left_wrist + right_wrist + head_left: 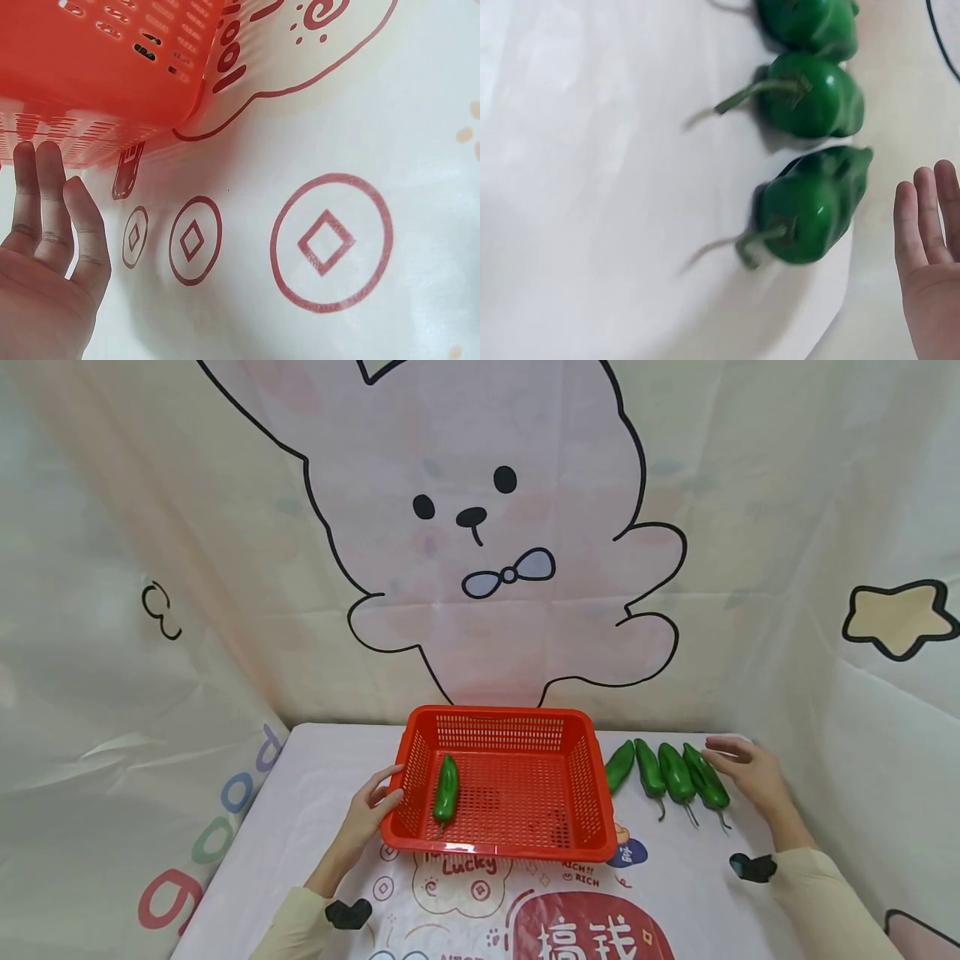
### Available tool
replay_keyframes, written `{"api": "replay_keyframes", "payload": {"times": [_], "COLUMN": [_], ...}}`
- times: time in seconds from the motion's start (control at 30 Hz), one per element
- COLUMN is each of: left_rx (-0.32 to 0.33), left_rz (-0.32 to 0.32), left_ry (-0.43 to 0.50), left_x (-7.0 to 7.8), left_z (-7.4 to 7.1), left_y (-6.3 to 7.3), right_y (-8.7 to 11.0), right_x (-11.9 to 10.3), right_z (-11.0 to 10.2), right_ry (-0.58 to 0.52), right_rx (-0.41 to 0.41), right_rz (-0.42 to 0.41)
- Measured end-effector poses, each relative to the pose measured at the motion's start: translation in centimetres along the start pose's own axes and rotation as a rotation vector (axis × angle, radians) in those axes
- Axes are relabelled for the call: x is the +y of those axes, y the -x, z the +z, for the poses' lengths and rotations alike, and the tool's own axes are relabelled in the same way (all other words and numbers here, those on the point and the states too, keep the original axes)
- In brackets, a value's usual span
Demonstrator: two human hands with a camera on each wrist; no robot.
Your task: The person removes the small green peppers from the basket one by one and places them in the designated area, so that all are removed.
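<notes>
A red plastic basket [517, 852] with slotted walls stands on the table, one green pepper [446, 789] lying in its left part. My left hand [367, 810] is at the basket's left side, its fingertips against the wall [97, 82] and its fingers fairly straight. To the right of the basket several green peppers lie in a row with stems towards me. Just beside the rightmost pepper [707, 777] is my right hand [753, 777], holding nothing. In the right wrist view its straight fingers [928, 217] are apart from that pepper [810, 210].
A white printed cloth [465, 935] with red drawings covers the table. Behind it hangs a backdrop [487, 635] with a cartoon animal. Side curtains [112, 735] close in the left and right. The leftmost pepper of the row [619, 767] lies close against the basket's right side.
</notes>
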State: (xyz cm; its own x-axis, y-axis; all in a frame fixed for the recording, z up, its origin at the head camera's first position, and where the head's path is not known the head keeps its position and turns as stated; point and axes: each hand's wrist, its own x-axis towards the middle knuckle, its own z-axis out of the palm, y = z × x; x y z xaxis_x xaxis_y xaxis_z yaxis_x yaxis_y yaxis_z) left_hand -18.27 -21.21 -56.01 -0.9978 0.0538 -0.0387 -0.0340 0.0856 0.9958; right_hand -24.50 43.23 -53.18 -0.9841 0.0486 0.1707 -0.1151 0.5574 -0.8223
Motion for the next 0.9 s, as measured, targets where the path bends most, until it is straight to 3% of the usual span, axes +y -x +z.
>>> {"api": "replay_keyframes", "payload": {"times": [0.4, 0.7, 0.9], "left_rx": [-0.001, 0.008, 0.018], "left_rz": [-0.009, -0.012, -0.011], "left_ry": [0.003, 0.005, -0.009], "left_x": [0.1, 0.2, 0.1], "left_z": [0.1, 0.1, 0.1], "left_y": [-0.1, 0.1, 0.1], "right_y": [-0.8, -1.2, -1.6], "right_x": [-5.1, -8.9, -11.1], "right_z": [2.8, 4.5, 6.0], "right_ry": [-0.269, -0.38, -0.371], "right_rx": [-0.05, -0.111, -0.14], "right_rz": [-0.111, -0.098, -0.11]}}
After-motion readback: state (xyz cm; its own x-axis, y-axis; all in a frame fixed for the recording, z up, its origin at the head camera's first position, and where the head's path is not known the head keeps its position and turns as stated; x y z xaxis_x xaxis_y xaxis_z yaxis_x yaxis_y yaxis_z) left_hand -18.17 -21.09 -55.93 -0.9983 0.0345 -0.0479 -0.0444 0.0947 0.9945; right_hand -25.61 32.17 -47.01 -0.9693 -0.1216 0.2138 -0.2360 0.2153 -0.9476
